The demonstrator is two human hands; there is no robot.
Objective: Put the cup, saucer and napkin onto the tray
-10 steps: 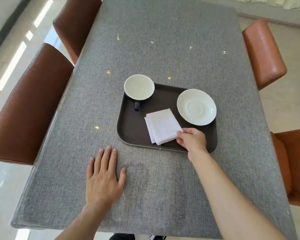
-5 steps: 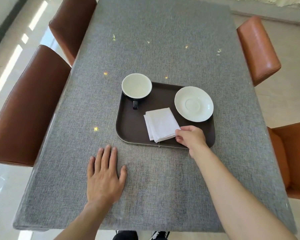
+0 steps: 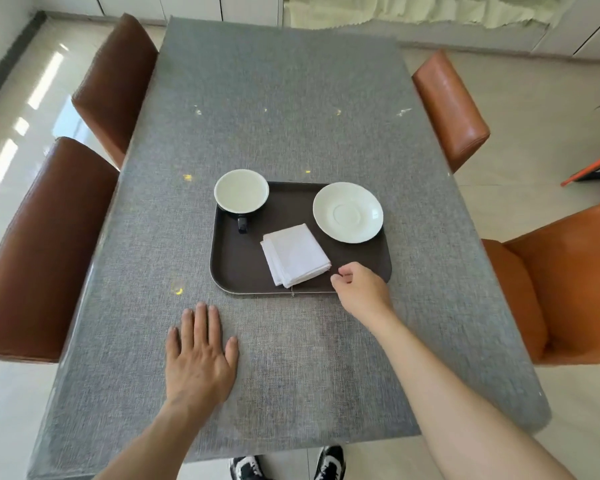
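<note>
A dark brown tray (image 3: 238, 268) lies on the grey table. In its far left corner stands the cup (image 3: 241, 191), dark outside and white inside, handle toward me. The white saucer (image 3: 347, 212) sits in the far right corner. A folded white napkin (image 3: 294, 255) lies flat in the tray's near middle. My right hand (image 3: 361, 289) hovers over the tray's near right corner, just right of the napkin, fingers loosely curled and holding nothing. My left hand (image 3: 200, 358) rests flat on the table, in front of the tray's left end, fingers spread.
The grey tablecloth (image 3: 291, 98) covers a long table. Two dark brown chairs (image 3: 45, 244) stand along the left side and two orange chairs (image 3: 447, 102) along the right. My shoes (image 3: 329, 462) show below the near edge.
My right hand has let go of the napkin's near right corner and drawn slightly away from it. The napkin stays flat on the tray. The view has tilted up.
</note>
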